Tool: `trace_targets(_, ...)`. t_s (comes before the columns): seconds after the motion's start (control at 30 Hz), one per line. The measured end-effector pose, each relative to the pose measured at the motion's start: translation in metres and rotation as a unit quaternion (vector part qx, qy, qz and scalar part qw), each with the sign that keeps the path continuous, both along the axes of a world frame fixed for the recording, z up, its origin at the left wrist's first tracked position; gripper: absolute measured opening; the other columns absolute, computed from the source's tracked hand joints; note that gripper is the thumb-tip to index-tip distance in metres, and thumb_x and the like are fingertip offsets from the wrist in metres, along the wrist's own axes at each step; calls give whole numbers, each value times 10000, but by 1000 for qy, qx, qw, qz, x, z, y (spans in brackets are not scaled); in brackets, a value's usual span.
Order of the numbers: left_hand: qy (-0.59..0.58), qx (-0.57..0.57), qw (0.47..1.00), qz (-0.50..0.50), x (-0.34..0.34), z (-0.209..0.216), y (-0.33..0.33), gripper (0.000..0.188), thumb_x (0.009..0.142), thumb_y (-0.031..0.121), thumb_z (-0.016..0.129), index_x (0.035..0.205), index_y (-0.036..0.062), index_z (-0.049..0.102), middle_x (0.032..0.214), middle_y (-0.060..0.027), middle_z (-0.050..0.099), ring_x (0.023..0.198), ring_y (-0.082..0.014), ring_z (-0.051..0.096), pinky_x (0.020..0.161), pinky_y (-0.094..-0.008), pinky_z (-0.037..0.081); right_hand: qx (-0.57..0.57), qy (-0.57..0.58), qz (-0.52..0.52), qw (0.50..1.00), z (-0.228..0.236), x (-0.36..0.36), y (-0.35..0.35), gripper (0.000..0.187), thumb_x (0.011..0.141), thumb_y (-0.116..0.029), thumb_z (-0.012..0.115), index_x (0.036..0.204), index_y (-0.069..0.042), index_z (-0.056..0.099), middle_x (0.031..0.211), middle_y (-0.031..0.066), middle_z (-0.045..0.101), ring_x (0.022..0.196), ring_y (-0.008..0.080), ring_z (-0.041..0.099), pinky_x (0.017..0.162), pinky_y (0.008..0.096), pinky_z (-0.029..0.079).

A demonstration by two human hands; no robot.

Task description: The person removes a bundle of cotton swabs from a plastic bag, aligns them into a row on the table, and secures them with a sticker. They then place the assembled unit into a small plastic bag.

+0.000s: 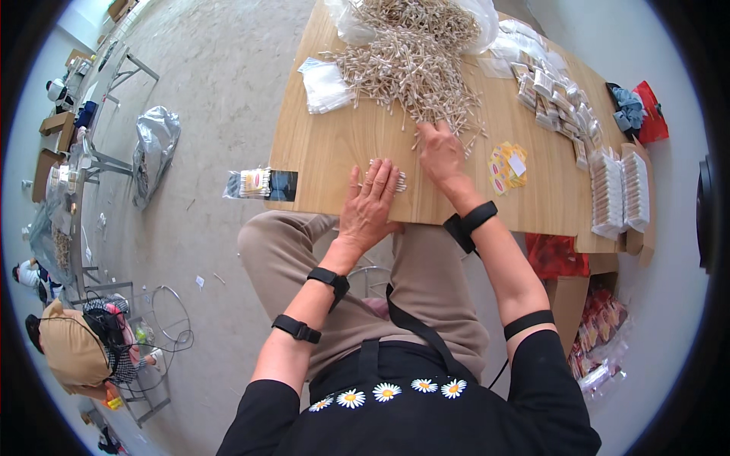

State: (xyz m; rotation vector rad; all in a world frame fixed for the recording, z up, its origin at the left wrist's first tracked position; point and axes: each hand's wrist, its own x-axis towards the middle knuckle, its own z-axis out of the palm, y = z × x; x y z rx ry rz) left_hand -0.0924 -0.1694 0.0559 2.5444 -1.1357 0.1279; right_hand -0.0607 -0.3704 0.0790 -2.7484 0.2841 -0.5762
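Here, largest to smallest:

Table: a wooden table (327, 152) fills the upper middle of the view, its near edge just above the person's knees.

Loose heap: a big pile of pale cotton swabs (411, 64) spills from a clear plastic bag (346, 23) at the far edge and spreads toward the hands.

Packed stacks: filled swab packs (620, 190) stand in rows at the right end of the table, with more small packs (551, 95) strewn along the far right side.

Empty sleeves: a stack of clear plastic bags (325, 85) lies just left of the heap.

Left hand: the left hand (369, 204) lies flat, palm down, fingers spread, pressing on a small gathered bunch of swabs (397, 181) near the table's front edge; only the bunch's tips show past the fingers.

Right hand: the right hand (441, 152) rests palm down with fingers extended, its fingertips in the near fringe of the heap; it grips nothing that I can see.

Finished pack: one sealed pack with a dark card (262, 185) sits at the table's left front corner.

Labels: a few yellow and red paper labels (508, 166) lie just right of the right hand.
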Motion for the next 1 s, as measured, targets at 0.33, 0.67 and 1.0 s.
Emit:
trace_targets(0.33,4,0,1000,1,0,0,-2,1215,515,469,877,1520,46,341,1585,-116,323,1495,-265,268,1230,-544,161,-35,76,103,991,-7,7,32,86,832,-106,651,884,-48,686,930,151,636,840,361,681,719,442,548)
trace_targets(0.67,-4,-4,1000,4,0,-2,0,1203,513,466,879,1514,48,358,1580,-115,333,1498,-267,261,1227,-543,148,177,60,65,980,4,13,26,86,820,-112,658,827,-28,677,932,164,650,849,363,654,782,453,526)
trace_targets(1.0,-5,-2,1000,0,0,-1,-1,1191,510,473,880,1503,48,378,1584,-118,331,1501,-273,253,1229,-544,142,117,75,16,990,4,-12,37,71,843,-110,632,882,-65,670,996,163,652,880,377,669,765,460,543)
